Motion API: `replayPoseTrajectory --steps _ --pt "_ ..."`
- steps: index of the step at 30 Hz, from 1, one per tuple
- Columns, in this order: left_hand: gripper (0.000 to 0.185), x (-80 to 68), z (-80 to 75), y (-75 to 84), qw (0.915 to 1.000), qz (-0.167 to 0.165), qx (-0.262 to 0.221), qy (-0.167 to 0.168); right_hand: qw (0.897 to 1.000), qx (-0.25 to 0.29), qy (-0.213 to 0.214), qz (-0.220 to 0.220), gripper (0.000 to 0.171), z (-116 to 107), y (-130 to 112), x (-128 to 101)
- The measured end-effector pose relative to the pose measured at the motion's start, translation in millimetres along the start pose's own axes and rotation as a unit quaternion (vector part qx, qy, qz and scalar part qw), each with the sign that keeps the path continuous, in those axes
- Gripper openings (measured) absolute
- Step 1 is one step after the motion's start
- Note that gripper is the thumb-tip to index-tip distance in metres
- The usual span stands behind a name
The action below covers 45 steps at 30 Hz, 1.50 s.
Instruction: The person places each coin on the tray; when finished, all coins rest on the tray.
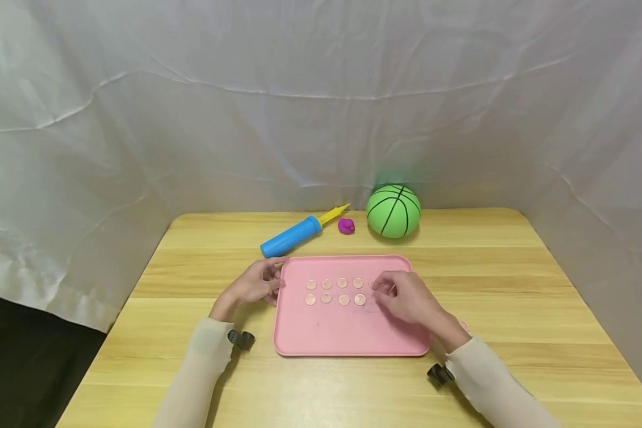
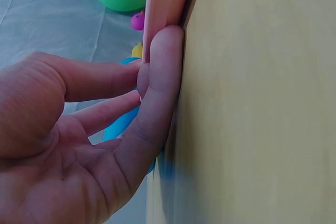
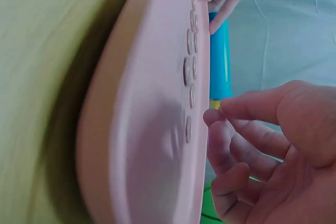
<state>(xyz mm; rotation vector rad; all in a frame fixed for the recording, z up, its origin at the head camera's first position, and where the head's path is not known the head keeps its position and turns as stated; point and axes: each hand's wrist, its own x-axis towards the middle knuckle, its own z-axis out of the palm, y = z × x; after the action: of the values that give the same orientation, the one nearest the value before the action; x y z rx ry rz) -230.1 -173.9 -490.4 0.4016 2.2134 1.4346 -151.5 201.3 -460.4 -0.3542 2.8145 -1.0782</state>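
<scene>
Pink tray (image 1: 348, 333) lies mid-surface w/ coins (image 1: 334, 291) in two rows. Left hand (image 1: 254, 285), fingers relaxed, is pressed to its edge; right hand (image 1: 409, 297) hovers loosely curled, nothing pinched. Coins: thin, light, slippery, prob. best pinched at rims.

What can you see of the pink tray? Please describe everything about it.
The pink tray is a shallow rectangle with rounded corners and a low raised rim; it looks like plastic. It lies flat on the wooden table. Small round coins sit on it in two rows. The left hand touches its left edge; the right hand hovers over its right side.
</scene>
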Motion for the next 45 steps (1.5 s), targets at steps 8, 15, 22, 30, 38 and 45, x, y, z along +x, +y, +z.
replayPoseTrajectory --steps 8,15,22,30,38,45 --pt "0.063 -2.4 0.1 1.2 0.9999 -0.008 0.009 0.005 0.999 0.006 0.007 0.04 0.009 -15.6 11.8 -13.9" --pt "0.063 -2.6 0.0 0.2 1.0 -0.002 0.005 0.004 0.999 0.027 0.002 0.03 0.011 -34.0 30.4 -27.1" --pt "0.064 -2.8 1.2 1.1 0.9998 -0.014 0.003 0.012 0.999 0.035 -0.011 -0.024 0.011 -53.9 58.0 -43.6" --pt "0.065 0.2 1.3 2.6 0.9999 -0.008 0.002 0.007 0.999 0.036 0.0 -0.005 0.014 -63.9 80.9 -60.2" --pt "0.065 -0.9 1.0 2.8 1.0 -0.006 0.0 0.004 1.0 0.002 -0.005 0.003 0.015 -75.7 98.2 -81.6" --pt "0.064 -1.6 0.4 3.7 1.0 -0.005 -0.002 0.004 0.999 -0.028 -0.027 0.011 0.02 -84.4 111.2 -98.5"
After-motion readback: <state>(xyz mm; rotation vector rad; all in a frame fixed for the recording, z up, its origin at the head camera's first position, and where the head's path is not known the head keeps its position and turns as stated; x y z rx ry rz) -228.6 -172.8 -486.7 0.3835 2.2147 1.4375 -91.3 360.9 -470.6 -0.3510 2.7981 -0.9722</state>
